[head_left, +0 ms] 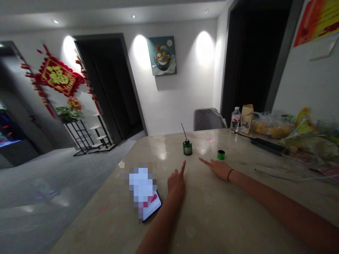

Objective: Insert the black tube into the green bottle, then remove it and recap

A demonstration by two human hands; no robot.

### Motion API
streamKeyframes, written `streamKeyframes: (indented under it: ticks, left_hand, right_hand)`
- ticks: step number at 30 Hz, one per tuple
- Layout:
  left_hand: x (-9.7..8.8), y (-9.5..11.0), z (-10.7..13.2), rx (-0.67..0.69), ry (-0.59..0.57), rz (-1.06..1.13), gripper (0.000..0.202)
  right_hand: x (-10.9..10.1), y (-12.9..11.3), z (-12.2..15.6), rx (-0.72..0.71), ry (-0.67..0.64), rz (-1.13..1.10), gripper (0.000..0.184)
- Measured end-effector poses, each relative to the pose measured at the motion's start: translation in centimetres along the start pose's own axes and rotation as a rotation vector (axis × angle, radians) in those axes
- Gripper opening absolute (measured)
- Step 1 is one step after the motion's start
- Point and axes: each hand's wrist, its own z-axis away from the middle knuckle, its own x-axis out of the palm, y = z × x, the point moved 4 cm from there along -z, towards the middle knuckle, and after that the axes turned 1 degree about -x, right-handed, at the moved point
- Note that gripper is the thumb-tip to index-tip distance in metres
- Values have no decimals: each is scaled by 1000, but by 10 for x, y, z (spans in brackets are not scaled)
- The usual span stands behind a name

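Note:
My left hand [176, 181] rests on the beige table [212, 218] with the index finger pointing out and the other fingers curled in; it holds nothing. My right hand [218, 167] lies flat on the table, fingers stretched toward the left, a dark band on the wrist. A small green bottle [187, 147] with a thin black stick standing in it sits just beyond the left fingertip. Its green cap [221, 154] lies just past the right hand. A phone [148, 201] lies on the table left of my left hand.
At the table's far right lie a water bottle [235, 119], a paper bag [247, 118], plastic bags of food [291, 132], a black bar-shaped device [267, 145] and a cable. A grey chair [208, 119] stands behind the table. Dark doorways and a plant stand [79, 135] lie beyond.

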Motion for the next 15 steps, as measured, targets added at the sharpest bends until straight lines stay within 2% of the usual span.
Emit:
streamKeyframes:
  ticks: [3, 5, 6, 9, 11, 15]
  left_hand:
    - [0, 1, 1, -9, 35, 77, 59]
    - [0, 1, 1, -25, 27, 131, 42]
    - [1, 1, 2, -27, 10, 137, 37]
    - [1, 2, 3, -32, -8, 114, 38]
    - [0, 2, 3, -41, -2, 112, 38]
    - [0, 1, 4, -38, -4, 125, 37]
  right_hand:
    - [-15, 4, -25, -19, 46, -205, 72]
    - [-33, 8, -51, 43, 104, -324, 70]
    - [-42, 9, -66, 74, 146, -369, 65]
    - [-62, 13, -109, 169, 230, -481, 46]
    - [-64, 15, -132, 213, 226, -570, 47]
    - [-48, 14, -160, 206, 186, -701, 41]
